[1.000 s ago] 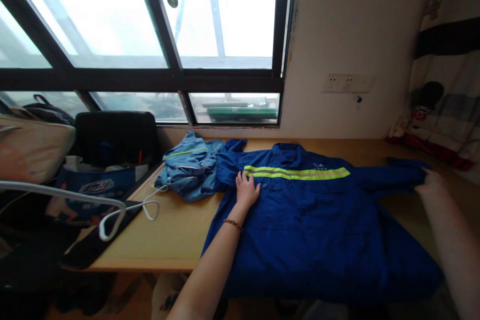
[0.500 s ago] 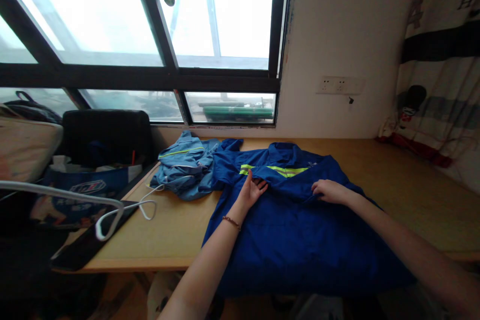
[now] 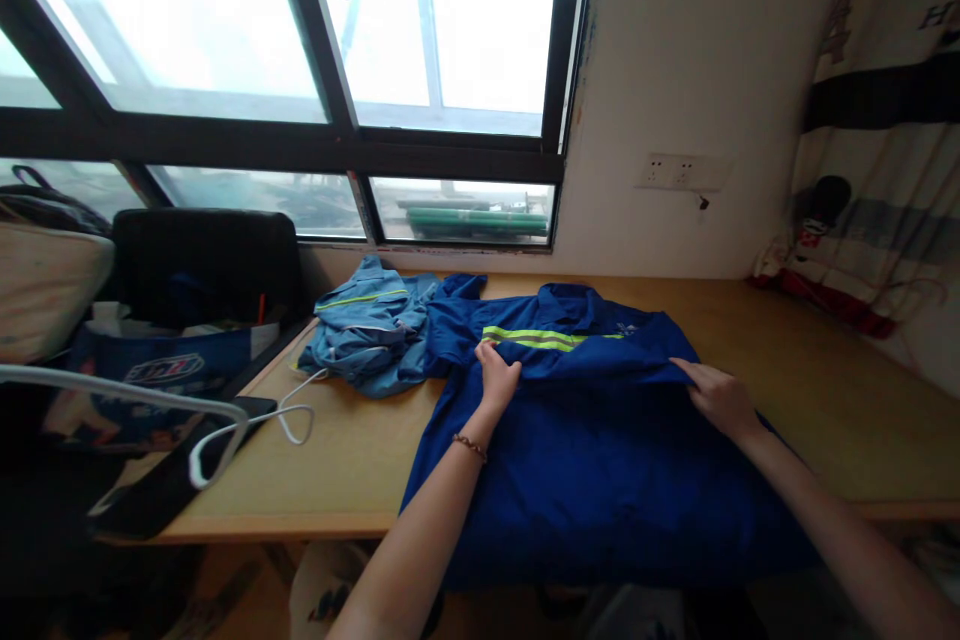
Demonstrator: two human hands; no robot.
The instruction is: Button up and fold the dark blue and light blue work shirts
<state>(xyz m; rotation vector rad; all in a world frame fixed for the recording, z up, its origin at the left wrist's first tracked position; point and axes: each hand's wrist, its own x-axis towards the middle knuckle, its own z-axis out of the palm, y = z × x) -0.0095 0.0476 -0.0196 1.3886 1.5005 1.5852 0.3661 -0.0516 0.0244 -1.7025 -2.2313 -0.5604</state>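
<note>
A dark blue work shirt [image 3: 585,480] with a yellow-green reflective stripe lies across the table, its collar toward the wall and its lower part hanging over the front edge. Just below the stripe, my left hand [image 3: 498,378] is closed on the cloth near the shirt's left side. My right hand [image 3: 716,395] pinches the cloth at the right side. Between both hands the fabric is raised in a fold. Left of the shirt, touching its sleeve, sits a crumpled light blue garment [image 3: 371,335].
A white cable [image 3: 296,410] and a black flat object [image 3: 157,490] lie at the wooden table's [image 3: 315,480] left edge. Farther left stand a black chair [image 3: 210,250] and a blue printed bag [image 3: 165,370]. A curtain [image 3: 877,170] hangs at right, beside a wall socket [image 3: 670,170].
My left hand has gone from open fingers to closed on the cloth. My right hand has moved right to the shirt's side, and the fold between them is pulled wider.
</note>
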